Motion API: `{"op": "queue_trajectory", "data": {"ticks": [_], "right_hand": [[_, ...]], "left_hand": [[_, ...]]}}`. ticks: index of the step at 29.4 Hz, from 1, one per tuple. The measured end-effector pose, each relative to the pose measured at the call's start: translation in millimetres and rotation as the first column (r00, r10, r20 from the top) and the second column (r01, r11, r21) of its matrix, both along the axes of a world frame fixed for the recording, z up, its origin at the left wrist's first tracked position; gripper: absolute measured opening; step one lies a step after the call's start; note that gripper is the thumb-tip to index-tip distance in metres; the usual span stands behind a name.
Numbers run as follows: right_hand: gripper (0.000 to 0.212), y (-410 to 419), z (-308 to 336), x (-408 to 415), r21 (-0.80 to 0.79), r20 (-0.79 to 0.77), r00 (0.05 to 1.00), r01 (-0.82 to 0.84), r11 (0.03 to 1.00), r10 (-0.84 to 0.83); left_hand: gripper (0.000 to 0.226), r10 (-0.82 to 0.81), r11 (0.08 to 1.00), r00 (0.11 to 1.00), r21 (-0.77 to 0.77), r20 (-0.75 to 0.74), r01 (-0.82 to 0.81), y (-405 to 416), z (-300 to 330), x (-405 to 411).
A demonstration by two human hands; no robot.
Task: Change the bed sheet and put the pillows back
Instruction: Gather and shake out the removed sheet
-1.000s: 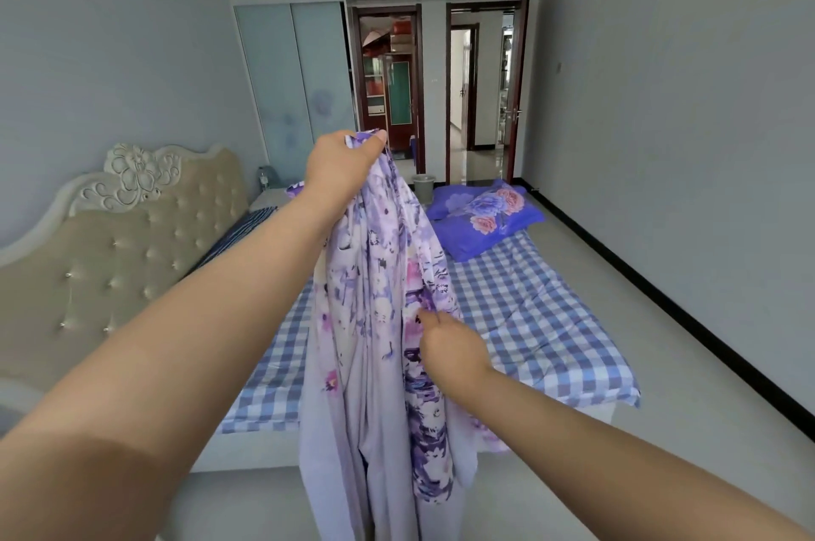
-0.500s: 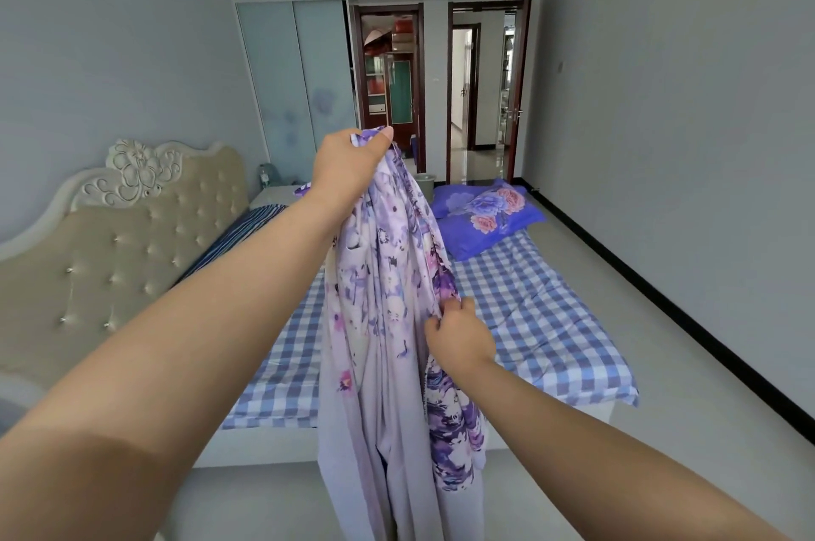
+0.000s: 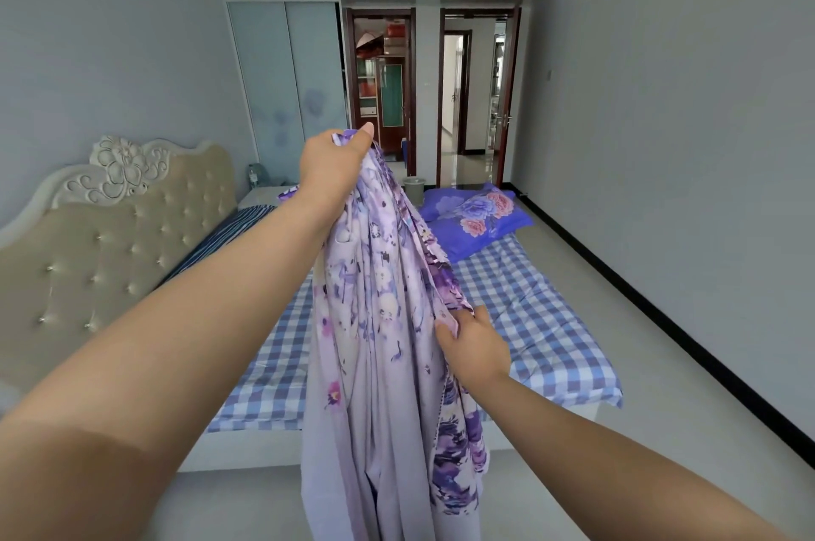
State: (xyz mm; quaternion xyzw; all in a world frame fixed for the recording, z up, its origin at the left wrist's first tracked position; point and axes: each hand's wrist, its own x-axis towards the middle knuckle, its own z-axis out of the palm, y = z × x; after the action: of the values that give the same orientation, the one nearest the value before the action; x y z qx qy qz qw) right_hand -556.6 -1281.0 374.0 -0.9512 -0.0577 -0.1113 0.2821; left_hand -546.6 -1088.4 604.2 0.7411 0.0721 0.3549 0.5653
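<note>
Over at the left edge we have the headboard [image 3: 110,223], tufted and cream, with a striped pillow [image 3: 220,236] lying at that end of the bed [image 3: 551,333]. Moving in, our left hand [image 3: 333,163] is raised high above the bed, fingers curled tight round the top of the sheet [image 3: 379,320], thumb tip pressed on the bunched edge. The sheet, pale lilac with purple flowers, hangs in long folds from that grip, down past the near edge of the bed toward the floor. Next, our right hand [image 3: 474,348] sits lower, fingers pinching a hem on the sheet's right side, above the near right part of the bed. Beneath it all the bed wears a blue-and-white checked cover. At the far right corner lies a blue pillow [image 3: 476,216] with pink flowers, well apart from both hands. Just beyond the far edge stands a small grey bin [image 3: 413,190], by the two open doorways.
</note>
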Motion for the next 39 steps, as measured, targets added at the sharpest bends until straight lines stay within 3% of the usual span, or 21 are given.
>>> {"op": "queue_trajectory", "data": {"ticks": [3,6,11,15,20,25,27,28,32,34,36,39], "right_hand": [[0.028,-1.8,-7.5,2.8,0.016,-0.114,0.993,0.018,1.000,-0.016],[0.035,-11.1,-18.1,5.0,-0.009,-0.185,0.982,-0.049,0.999,0.047],[0.039,-42.4,-37.3,0.7,-0.066,-0.209,0.956,-0.222,0.973,0.204],[0.031,-52.2,-39.3,3.5,-0.064,-0.175,0.964,-0.215,0.974,0.201],[0.027,-50.3,-33.6,9.7,0.247,-0.180,0.983,0.011,0.969,0.034],[0.037,-39.2,-20.5,13.5,0.602,-0.308,0.951,0.176,0.779,0.023],[0.024,-36.7,-15.3,12.3,0.691,-0.289,0.957,0.185,0.698,0.033],[0.014,-37.8,-13.1,9.5,0.695,-0.252,0.967,0.153,0.703,0.039],[0.025,-56.7,-7.2,3.8,0.527,-0.012,0.991,-0.108,0.843,0.135],[0.021,-69.3,-3.8,8.0,0.250,0.118,0.975,-0.211,0.945,0.187],[0.010,-80.3,-1.7,13.5,-0.063,0.134,0.959,-0.245,0.968,0.251],[0.016,-92.3,3.3,19.0,-0.146,0.049,0.976,-0.201,0.969,0.210]], "left_hand": [[0.040,-0.019,0.999,1.000,-0.041,0.014,0.020,-3.5,5.4,-1.7],[0.040,-0.002,0.998,1.000,-0.064,0.021,0.004,5.2,12.0,-3.6],[0.039,0.100,0.992,0.995,-0.077,0.019,-0.098,31.2,5.1,-2.8],[0.039,0.144,0.987,0.990,-0.078,0.003,-0.143,37.5,-9.3,-2.6],[0.037,0.162,0.986,0.987,-0.035,0.006,-0.161,39.4,-11.0,-3.5],[0.040,0.177,0.984,0.984,0.005,0.016,-0.177,46.3,-9.6,-1.8],[0.040,0.199,0.980,0.980,0.007,0.013,-0.199,52.4,-12.2,0.2],[0.039,0.213,0.977,0.977,-0.002,0.006,-0.213,57.2,-14.4,1.1],[0.044,0.274,0.961,0.961,-0.013,-0.032,-0.275,81.8,-29.2,4.0],[0.045,0.316,0.948,0.947,-0.006,-0.052,-0.317,91.0,-37.8,4.8],[0.045,0.353,0.935,0.933,-0.002,-0.072,-0.354,96.3,-45.6,5.2],[0.046,0.370,0.929,0.925,0.004,-0.088,-0.371,96.0,-52.8,6.1]]}}
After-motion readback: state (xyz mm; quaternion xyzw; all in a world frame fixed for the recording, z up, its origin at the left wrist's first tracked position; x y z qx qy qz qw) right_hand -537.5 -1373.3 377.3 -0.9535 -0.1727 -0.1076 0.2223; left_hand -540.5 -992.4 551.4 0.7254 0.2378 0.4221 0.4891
